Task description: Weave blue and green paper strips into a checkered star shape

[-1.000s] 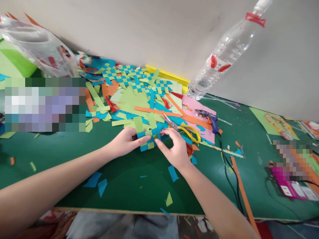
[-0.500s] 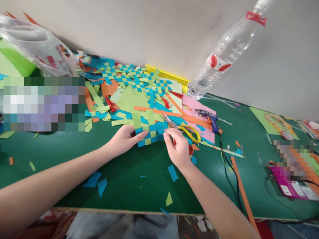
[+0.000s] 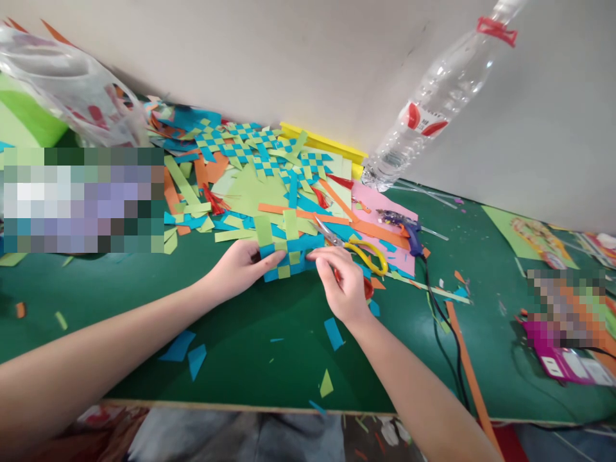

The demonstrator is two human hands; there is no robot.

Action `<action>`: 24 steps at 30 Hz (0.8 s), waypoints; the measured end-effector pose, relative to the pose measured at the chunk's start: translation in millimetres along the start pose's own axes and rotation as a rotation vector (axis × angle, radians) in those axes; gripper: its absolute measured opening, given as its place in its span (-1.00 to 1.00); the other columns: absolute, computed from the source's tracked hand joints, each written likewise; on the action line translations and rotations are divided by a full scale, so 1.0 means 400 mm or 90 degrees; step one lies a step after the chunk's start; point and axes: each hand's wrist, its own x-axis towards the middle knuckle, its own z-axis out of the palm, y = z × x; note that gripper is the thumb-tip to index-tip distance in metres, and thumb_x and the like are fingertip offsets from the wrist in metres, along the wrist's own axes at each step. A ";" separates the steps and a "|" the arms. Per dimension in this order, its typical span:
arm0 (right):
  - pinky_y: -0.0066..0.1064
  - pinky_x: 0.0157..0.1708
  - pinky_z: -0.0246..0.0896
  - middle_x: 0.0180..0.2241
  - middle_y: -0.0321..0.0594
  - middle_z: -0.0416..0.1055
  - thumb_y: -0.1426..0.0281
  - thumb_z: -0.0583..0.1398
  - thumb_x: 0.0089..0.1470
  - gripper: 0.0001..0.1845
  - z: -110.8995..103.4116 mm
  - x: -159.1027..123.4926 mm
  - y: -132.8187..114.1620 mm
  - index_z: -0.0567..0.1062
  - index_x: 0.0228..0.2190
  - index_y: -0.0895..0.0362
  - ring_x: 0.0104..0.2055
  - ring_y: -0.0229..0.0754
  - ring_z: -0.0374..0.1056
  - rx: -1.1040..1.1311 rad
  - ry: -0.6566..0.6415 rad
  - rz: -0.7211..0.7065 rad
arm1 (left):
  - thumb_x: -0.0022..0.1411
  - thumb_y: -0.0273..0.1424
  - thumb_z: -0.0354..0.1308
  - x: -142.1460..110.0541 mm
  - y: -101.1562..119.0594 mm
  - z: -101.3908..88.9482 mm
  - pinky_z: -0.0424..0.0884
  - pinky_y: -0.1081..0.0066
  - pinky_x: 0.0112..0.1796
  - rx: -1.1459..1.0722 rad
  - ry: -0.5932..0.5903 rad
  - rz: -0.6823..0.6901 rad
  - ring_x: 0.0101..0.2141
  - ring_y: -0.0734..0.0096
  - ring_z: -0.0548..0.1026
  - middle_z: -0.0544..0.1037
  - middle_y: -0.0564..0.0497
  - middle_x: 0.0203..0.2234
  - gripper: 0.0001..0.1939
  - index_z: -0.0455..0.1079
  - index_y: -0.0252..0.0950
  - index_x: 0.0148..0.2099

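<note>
A small checkered mat (image 3: 283,250) woven from blue and light green paper strips is held just above the green table. My left hand (image 3: 245,269) grips its left side, thumb on top and fingers hidden beneath. My right hand (image 3: 341,279) is at the mat's right side, its bent fingertips at the loose blue strip ends; the exact grip is partly hidden. Just past this hand lie scissors (image 3: 366,256) with yellow and red handles, one loop partly covered by the hand.
Finished-looking woven pieces (image 3: 240,144) and loose strips pile up at the back. A clear bottle (image 3: 423,109) leans by the wall. A blue glue gun (image 3: 409,232) rests on pink paper (image 3: 385,199), its black cord (image 3: 452,340) trailing forward. Scraps dot the green table (image 3: 231,359).
The right fingertips have slid slightly left over the mat's blue strip ends, which now lie flatter. My left hand keeps its hold, and the mat has barely shifted.
</note>
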 end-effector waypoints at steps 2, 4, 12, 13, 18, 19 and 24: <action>-0.23 -0.05 0.22 -0.31 -0.23 0.49 0.41 0.06 0.18 -0.81 0.000 0.000 -0.001 0.47 -0.37 0.08 -0.18 -0.19 0.39 -0.007 0.002 -0.001 | 0.17 -0.10 0.06 0.000 -0.002 0.000 0.10 0.55 -0.65 -0.005 -0.001 -0.006 -0.66 0.58 0.19 0.33 0.13 -0.68 -0.60 0.37 -0.34 -0.47; -0.22 -0.06 0.23 -0.32 -0.24 0.49 0.40 0.09 0.16 -0.85 0.002 0.000 0.003 0.47 -0.37 0.08 -0.20 -0.19 0.39 -0.022 0.017 -0.001 | 0.17 -0.08 0.06 0.001 -0.004 0.001 0.19 0.54 -0.61 -0.016 -0.005 -0.019 -0.62 0.54 0.26 0.43 0.09 -0.62 -0.60 0.42 -0.35 -0.39; -0.24 -0.05 0.26 -0.25 -0.23 0.47 0.38 0.10 0.16 -0.86 0.013 0.002 0.026 0.46 -0.29 0.08 -0.13 -0.19 0.38 -0.013 -0.014 0.036 | 0.17 -0.14 0.06 0.002 0.007 0.001 0.25 0.53 -0.55 -0.029 -0.004 -0.013 -0.53 0.48 0.35 0.52 0.01 -0.49 -0.65 0.45 -0.35 -0.34; -0.25 -0.05 0.26 -0.24 -0.22 0.47 0.38 0.09 0.16 -0.85 0.014 0.002 0.028 0.47 -0.28 0.08 -0.11 -0.19 0.37 -0.011 -0.021 0.039 | 0.17 -0.15 0.05 0.002 0.007 0.001 0.23 0.53 -0.56 -0.024 -0.004 -0.010 -0.54 0.49 0.33 0.51 0.02 -0.50 -0.65 0.45 -0.35 -0.34; -0.29 -0.09 0.28 -0.27 -0.22 0.47 0.39 0.10 0.16 -0.86 0.015 0.001 0.034 0.47 -0.34 0.10 -0.15 -0.20 0.38 -0.029 -0.027 0.013 | 0.14 -0.11 0.05 0.005 -0.009 0.004 0.05 0.54 -0.65 0.046 -0.015 -0.014 -0.65 0.57 0.15 0.30 0.10 -0.69 -0.61 0.41 -0.35 -0.45; -0.29 -0.11 0.28 -0.29 -0.22 0.48 0.39 0.11 0.15 -0.87 0.015 0.001 0.034 0.47 -0.36 0.10 -0.17 -0.20 0.39 -0.034 -0.026 0.006 | 0.13 -0.10 0.05 0.006 -0.013 0.005 0.00 0.53 -0.66 0.063 -0.015 -0.019 -0.67 0.58 0.10 0.24 0.12 -0.72 -0.60 0.39 -0.35 -0.47; -0.29 -0.17 0.29 -0.38 -0.25 0.47 0.35 0.13 0.13 -0.85 0.011 0.001 0.028 0.46 -0.44 0.09 -0.24 -0.20 0.40 -0.053 -0.014 0.006 | 0.13 -0.07 0.03 0.005 -0.017 0.008 -0.03 0.53 -0.65 0.067 -0.021 -0.027 -0.66 0.59 0.04 0.12 0.15 -0.72 -0.58 0.34 -0.35 -0.50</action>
